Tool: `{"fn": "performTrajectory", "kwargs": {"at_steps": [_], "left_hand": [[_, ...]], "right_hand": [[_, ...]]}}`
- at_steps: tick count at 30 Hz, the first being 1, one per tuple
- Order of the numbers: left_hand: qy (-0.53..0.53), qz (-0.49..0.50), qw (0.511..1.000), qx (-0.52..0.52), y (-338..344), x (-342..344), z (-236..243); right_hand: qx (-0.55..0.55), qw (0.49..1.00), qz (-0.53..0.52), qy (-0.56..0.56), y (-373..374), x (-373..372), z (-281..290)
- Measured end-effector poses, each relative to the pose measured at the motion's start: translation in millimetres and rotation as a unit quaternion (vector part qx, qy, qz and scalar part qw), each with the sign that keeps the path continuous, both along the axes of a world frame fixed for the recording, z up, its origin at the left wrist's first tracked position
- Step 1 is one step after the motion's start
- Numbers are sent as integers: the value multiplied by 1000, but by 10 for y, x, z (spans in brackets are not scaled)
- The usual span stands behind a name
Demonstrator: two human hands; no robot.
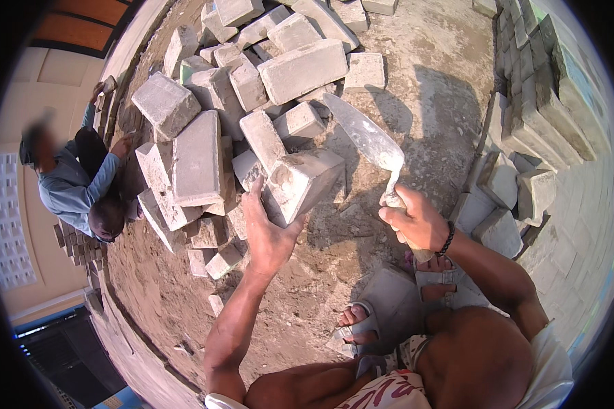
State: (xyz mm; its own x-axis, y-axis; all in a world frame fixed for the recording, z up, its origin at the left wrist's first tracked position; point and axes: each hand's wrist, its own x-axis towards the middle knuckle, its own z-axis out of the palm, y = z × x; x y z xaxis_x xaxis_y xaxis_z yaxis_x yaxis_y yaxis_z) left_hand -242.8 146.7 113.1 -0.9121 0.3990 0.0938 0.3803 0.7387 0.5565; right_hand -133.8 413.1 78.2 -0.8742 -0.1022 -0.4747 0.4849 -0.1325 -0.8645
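Block [312, 178], grey with a rough, crusted end, sits in the left hand [271, 237], in front of a loose heap of pavers [303, 71]; I cannot tell whether it touches them. I see the fingers [254, 196] spread wide, the thumb apart from the rest. From my distant seat I judge it heavy, rigid, gritty rather than slippery, its corners apt to chip, so I favour a broad hold across the flat sides. The right hand [419, 221] has its fingers wrapped around a trowel [365, 133]. Farther left, a co-worker [75, 187] bends low.
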Motion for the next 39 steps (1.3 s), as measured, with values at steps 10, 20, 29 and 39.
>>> {"fn": "performTrajectory", "kwargs": {"at_steps": [10,20,29,39], "left_hand": [[-21,26,998,-54,-118,113,33],[-21,35,999,-32,-343,206,-42],[-49,49,998,-8,-296,223,-58],[32,13,998,-49,-346,237,-138]], "right_hand": [[209,941,203,171,-187,-58,639],[289,918,219,159,-238,-365,644],[382,881,260,106,-151,-561,-254],[311,895,273,170,-535,-222,480]]}}
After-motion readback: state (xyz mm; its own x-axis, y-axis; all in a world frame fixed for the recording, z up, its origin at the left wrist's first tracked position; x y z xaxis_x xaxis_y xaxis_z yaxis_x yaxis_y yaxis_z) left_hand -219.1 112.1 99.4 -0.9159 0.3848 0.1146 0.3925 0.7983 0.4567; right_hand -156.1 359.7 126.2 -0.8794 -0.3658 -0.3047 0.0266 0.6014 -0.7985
